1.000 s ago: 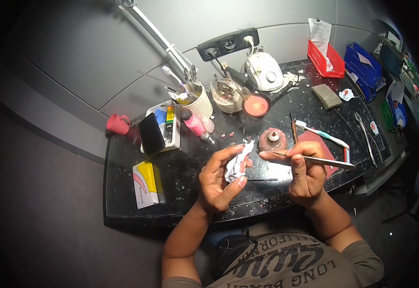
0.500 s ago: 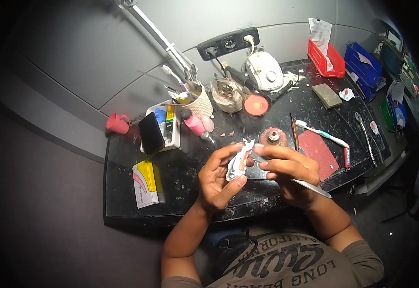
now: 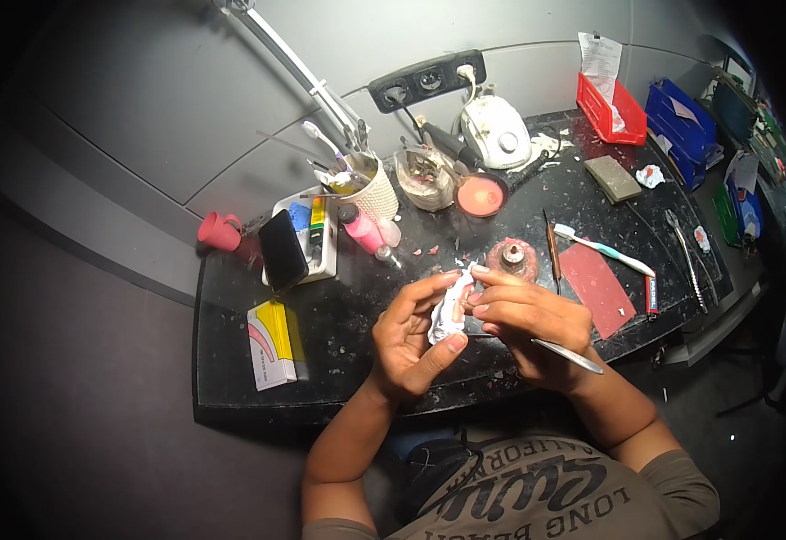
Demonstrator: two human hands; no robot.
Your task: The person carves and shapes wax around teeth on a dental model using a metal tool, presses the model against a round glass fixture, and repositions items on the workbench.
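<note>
Two hands meet above the near part of the bench (image 3: 348, 373): your left hand (image 3: 404, 346) grasps the white cast (image 3: 444, 326) between thumb and fingers, its pink patch turned towards your right hand (image 3: 544, 319), which grips the metal tool (image 3: 571, 356) with the handle slanting out past the palm. The tool's tip is hidden behind your fingers, so whether it touches the pink cannot be told. Your right fingertips seem to rest against the cast's upper end — a sound brace for small strokes, I would judge. Press lightly, back the cast firmly with your left fingers, and turn it rather than forcing your right wrist round. Mind your left fingertips, which could lie in the path of a slip. The jar (image 3: 525, 267) stands just beyond your right fingers, so a wide sweep might knock it — short motions suit this space better.
</note>
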